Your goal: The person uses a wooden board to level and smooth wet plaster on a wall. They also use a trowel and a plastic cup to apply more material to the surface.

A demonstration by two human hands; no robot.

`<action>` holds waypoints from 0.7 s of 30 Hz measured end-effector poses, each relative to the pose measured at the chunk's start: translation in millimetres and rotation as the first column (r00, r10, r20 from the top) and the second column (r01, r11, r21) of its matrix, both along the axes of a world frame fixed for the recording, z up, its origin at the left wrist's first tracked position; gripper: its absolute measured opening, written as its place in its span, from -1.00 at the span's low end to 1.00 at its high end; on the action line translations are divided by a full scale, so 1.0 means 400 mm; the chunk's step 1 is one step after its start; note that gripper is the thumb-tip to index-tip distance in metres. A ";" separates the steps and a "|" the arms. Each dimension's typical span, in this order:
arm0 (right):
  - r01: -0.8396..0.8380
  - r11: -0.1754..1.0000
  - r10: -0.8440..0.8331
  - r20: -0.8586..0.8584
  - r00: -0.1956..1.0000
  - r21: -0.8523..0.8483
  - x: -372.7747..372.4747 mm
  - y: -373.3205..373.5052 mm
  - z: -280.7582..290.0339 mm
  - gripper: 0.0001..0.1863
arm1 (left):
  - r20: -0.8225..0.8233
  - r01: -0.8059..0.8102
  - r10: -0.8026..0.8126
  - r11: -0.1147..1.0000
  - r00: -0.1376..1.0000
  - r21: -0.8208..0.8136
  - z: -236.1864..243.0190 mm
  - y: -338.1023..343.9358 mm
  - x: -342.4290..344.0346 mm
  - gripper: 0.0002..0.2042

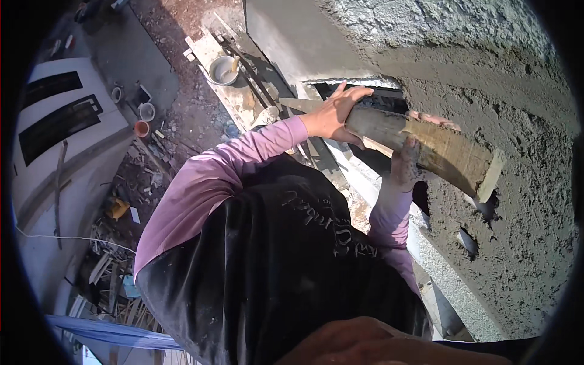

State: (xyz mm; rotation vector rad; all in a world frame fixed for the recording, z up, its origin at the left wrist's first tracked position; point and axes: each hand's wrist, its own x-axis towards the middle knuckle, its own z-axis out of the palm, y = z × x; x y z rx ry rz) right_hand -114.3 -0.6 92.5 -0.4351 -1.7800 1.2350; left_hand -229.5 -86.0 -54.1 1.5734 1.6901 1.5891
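Wooden board (449, 149) (smeared), right fingers (433, 118) behind, thumb (410, 147) in front

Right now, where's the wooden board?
Head view, upper half, right of centre: the wooden board has the left hand at its left end and the right hand gripping further along, by the rough plastered wall.

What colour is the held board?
The board is mostly brown, greyish at left; best in the head view.

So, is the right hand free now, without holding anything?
No, the right hand grips the wooden board, its fingers showing past the upper edge.
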 end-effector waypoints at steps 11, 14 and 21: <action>-0.264 0.964 0.264 0.013 0.964 -0.006 -0.185 0.007 -0.413 -0.46 | -0.410 -0.449 0.758 -0.173 0.508 -0.877 -0.600 -0.986 0.006 -0.02; -0.176 0.983 0.173 0.052 0.984 0.044 -0.228 0.022 -0.505 -0.53 | -0.454 -0.233 0.782 -0.390 0.426 -0.891 -0.645 -1.189 0.154 -0.13; -0.108 0.994 0.098 0.342 0.934 0.007 -0.252 0.119 -0.978 -0.19 | -0.412 -0.198 0.842 -0.364 0.349 -0.910 -0.776 -1.111 0.245 -0.14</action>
